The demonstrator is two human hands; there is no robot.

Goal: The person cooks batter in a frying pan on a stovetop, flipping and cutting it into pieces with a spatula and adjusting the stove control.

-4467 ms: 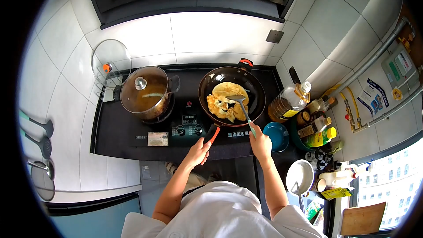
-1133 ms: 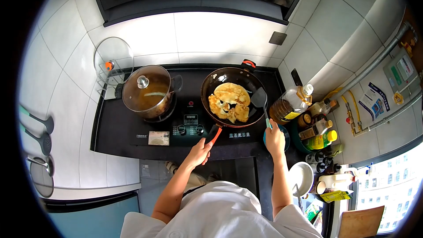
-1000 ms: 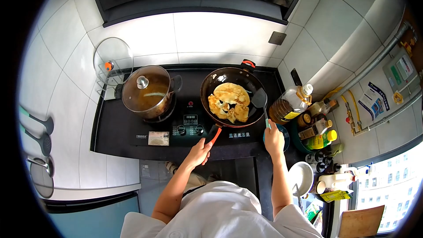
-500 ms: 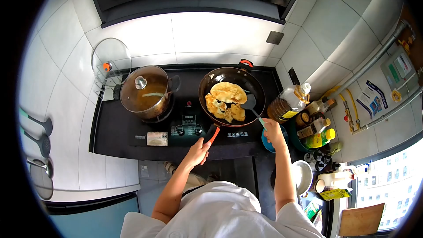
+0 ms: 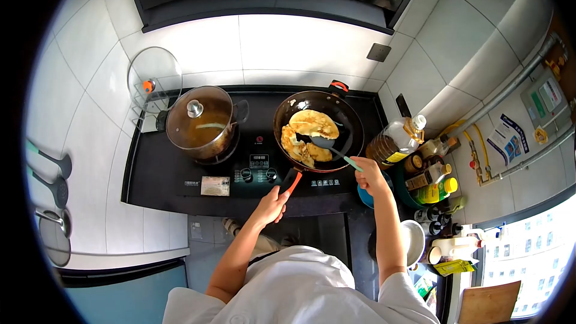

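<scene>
My left hand (image 5: pixel 271 206) is closed round the red and black handle (image 5: pixel 291 181) of a dark wok (image 5: pixel 350 108). Browned egg (image 5: pixel 313 123) lies in the wok in several joined pieces, with gaps between them. My right hand (image 5: pixel 370 174) grips the green handle of a spatula (image 5: pixel 339 153). The spatula's dark head is in the wok, between the upper egg piece and the lower one, partly under the egg.
A lidded glass pot (image 5: pixel 201 121) stands on the left of the black cooktop (image 5: pixel 162 186). To the right are an oil bottle (image 5: pixel 393 141), a blue bowl (image 5: pixel 366 197), a yellow-capped bottle (image 5: pixel 437 190) and a white pan (image 5: pixel 414 242). A lid (image 5: pixel 154 72) leans in a rack.
The spatula head has moved left from the wok's right side in among the egg pieces. The upper egg piece has shifted and tilted slightly. My left hand keeps its hold on the handle.
</scene>
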